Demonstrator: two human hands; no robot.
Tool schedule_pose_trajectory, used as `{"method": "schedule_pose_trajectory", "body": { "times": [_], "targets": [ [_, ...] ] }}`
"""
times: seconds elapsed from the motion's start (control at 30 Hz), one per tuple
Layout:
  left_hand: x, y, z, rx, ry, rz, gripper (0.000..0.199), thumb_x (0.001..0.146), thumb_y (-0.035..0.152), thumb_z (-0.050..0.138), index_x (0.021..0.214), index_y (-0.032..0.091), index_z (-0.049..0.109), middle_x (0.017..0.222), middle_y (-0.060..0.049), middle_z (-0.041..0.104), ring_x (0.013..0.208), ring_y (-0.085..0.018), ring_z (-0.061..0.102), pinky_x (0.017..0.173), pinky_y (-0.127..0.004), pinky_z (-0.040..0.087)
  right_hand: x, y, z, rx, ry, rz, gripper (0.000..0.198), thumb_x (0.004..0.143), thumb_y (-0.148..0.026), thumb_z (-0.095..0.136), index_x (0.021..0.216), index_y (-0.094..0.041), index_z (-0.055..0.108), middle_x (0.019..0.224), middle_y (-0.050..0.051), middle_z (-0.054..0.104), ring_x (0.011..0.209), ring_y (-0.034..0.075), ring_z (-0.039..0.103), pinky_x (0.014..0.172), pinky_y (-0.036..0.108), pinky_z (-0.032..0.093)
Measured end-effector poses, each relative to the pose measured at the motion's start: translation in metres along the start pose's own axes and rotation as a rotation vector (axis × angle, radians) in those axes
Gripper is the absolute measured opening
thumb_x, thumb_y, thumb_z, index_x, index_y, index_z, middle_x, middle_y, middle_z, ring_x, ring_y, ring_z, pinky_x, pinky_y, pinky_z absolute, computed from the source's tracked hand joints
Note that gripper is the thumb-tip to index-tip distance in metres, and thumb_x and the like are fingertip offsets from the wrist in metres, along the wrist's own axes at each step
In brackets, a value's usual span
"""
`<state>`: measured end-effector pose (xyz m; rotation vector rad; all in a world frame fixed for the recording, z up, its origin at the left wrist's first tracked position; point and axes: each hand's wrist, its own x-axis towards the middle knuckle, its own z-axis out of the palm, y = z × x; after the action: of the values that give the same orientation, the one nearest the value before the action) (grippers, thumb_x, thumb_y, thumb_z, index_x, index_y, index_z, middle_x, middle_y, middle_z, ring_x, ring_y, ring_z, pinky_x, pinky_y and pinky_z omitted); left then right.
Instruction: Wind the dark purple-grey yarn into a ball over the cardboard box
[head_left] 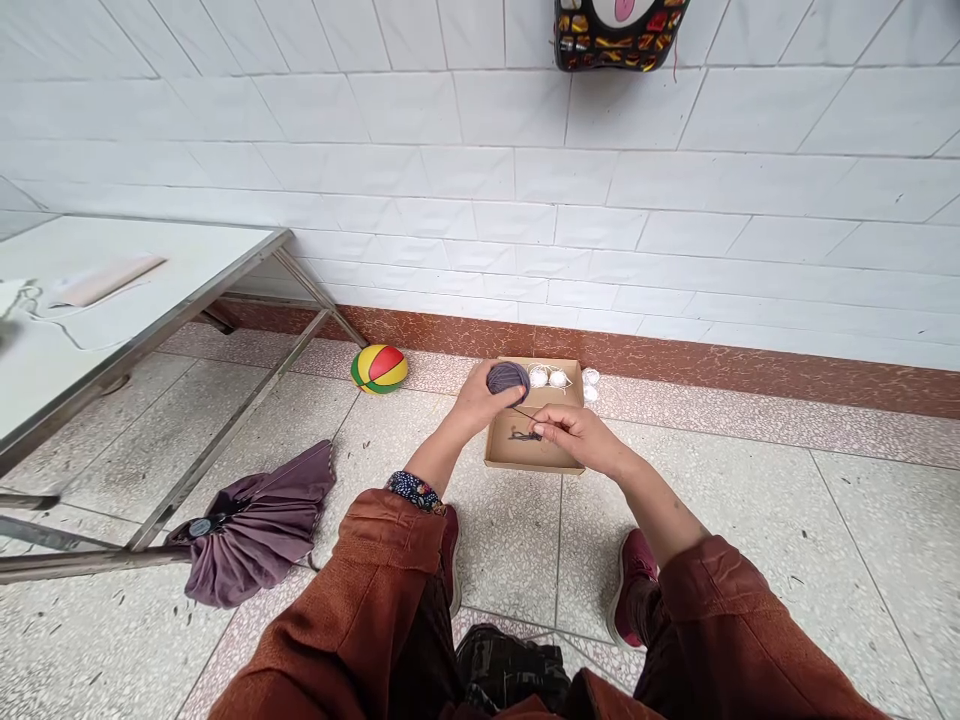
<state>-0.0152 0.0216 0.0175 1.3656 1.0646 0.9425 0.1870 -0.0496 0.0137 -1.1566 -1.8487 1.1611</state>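
Well, the left hand [480,400] has its fingers clamped around a grey-purple yarn ball [507,382], held above the left edge of an open cardboard box [536,464] on the floor [712,520]. The right hand [581,436] pinches the dark strand [523,412], thumb and fingers together. White yarn balls [557,378] lie in the box's far half, dark yarn [523,435] near its middle. More white balls [591,378] sit just beyond its far right corner.

The yarn ball [508,381] is purplish grey, the box [551,456] tan.
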Motion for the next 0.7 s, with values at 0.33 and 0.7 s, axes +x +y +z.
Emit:
{"method": "schedule_pose_trajectory", "body": {
  "times": [0.33,0.7],
  "targets": [
    [-0.017,0.012,0.007,-0.228,-0.525,-0.048,0.049,0.078,0.054,0.071,0.117,0.024,0.072,0.124,-0.010,0.070,0.123,-0.032,0.059,0.105,-0.043,0.044,0.008,0.021,-0.009,-0.264,0.302,-0.064,0.018,0.097,-0.023,0.052,0.092,-0.022,0.068,0.092,0.006,0.067,0.090,0.022,0.062,0.081,0.033,0.048],
    [-0.014,0.024,0.001,-0.768,-0.120,-0.076,0.061,0.080,0.063,0.063,0.123,0.019,0.064,0.123,-0.014,0.071,0.117,-0.029,0.064,0.089,-0.040,0.054,-0.002,0.041,-0.008,-0.480,0.065,0.306,0.010,0.088,-0.016,0.061,0.083,-0.021,0.068,0.086,0.007,0.069,0.077,0.021,0.062,0.070,0.031,0.044]
  ]
}}
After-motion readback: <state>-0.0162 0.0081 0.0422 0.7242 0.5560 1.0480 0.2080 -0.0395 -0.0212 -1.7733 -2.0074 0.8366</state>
